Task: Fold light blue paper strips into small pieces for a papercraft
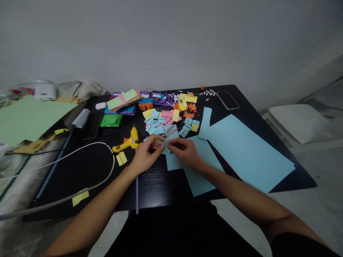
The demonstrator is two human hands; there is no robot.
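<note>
Between my fingertips is a small piece of light blue paper [166, 147]. My left hand [150, 150] pinches it from the left, and my right hand [184, 150] pinches its right side with thumb and forefinger. Just beyond my hands lie scissors [169, 132] on blue paper. Light blue sheets [205, 160] spread under and beside my right hand. Left of my left hand rests a yellow hot glue gun [130, 141], with a small yellow folded piece [121, 158] below it. Folded blue pieces [154, 125] pile up behind my hands.
A phone [227, 100] lies at the back right, near large blue sheets [249, 150]. Stacked coloured paper [124, 100] and purple scraps [166, 100] line the back. A white cable [114, 160] loops across the left side. A white stool [297, 119] stands right of the table.
</note>
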